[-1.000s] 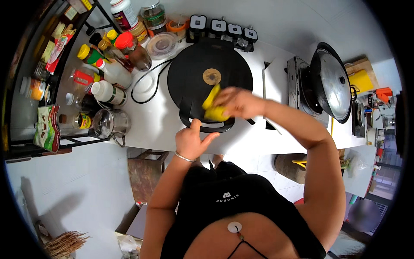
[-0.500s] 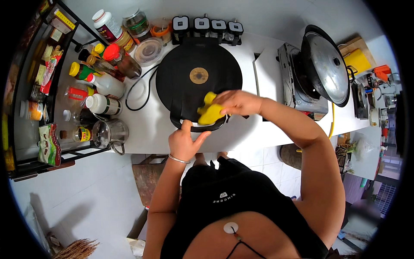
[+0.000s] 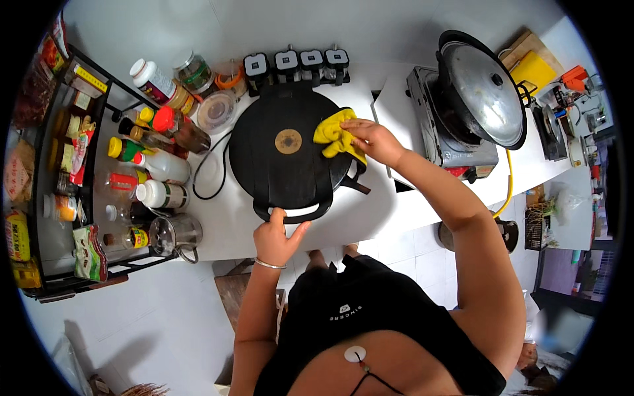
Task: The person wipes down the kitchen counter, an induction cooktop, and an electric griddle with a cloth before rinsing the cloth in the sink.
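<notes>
A round black electric griddle [image 3: 261,155] with its lid down sits on the white counter, a gold disc at its middle. My left hand [image 3: 277,240] is closed round the front handle [image 3: 302,212], thumb pointing right along it. At the lid's right rim, my right hand [image 3: 378,142] grips a crumpled yellow cloth [image 3: 335,134]. The cloth lies against the edge, part of it hanging over the side. Below it, a black bracket [image 3: 356,186] sticks out from the griddle's right side. A black cord [image 3: 223,173] curves out on the left.
Bottles and jars [image 3: 158,165] crowd the counter's left, beside a black rack [image 3: 63,264] of packets. A glass jug [image 3: 175,233] stands near the front edge. Several seasoning boxes [image 3: 287,63] line the back. Right of the griddle, a gas stove [image 3: 456,148] carries a lidded wok [image 3: 485,92].
My right hand has taken the yellow cloth from the front of the lid, near the handle, to its right rim. My left hand stays on the handle. The view has shifted slightly.
</notes>
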The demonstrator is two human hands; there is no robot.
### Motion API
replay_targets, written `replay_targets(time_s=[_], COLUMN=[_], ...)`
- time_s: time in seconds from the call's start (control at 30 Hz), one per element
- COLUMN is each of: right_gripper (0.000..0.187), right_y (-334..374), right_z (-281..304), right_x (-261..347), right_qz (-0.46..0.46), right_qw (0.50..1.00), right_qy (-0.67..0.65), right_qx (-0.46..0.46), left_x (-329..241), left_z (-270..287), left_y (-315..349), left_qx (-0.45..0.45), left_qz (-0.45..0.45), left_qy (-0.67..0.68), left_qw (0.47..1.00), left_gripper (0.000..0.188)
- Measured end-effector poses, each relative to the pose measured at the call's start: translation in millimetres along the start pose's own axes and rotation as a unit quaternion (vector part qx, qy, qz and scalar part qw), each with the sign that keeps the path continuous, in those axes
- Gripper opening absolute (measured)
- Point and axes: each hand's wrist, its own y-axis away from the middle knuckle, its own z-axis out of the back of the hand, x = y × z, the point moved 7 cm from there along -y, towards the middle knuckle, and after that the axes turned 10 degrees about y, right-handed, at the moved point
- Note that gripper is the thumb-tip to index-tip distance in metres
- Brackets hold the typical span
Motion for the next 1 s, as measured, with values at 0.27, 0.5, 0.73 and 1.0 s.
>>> replay_targets(time_s=[0.27,0.5,0.73,1.0], right_gripper=[0.061,0.063,0.037,0.029], right_y=[-82,-148,-35,72], right_z=[-71,-97,-63,-27], right_x=[27,-75,-57,37], right_qz=[0.057,-0.134,-0.297,-0.315], right_qw=[0.981,0.989,0.946,0.949], right_qy=[0.180,-0.007,-0.116,-0.017], right_qx=[0.047,0.056,-0.066,0.025], left_x=[4,-7,-8,-9], left_z=[2,-4,0,3], left_y=[2,1,4,2], left_qx=[0.013,-0.034,-0.052,-0.043], left_qz=[-0.016,-0.012,-0.005,-0.010], left_qy=[0.006,0.002,0.029,0.027], left_qw=[1.000,0.999,0.998,0.999], left_gripper=[0.049,0.050,0.045,0.043])
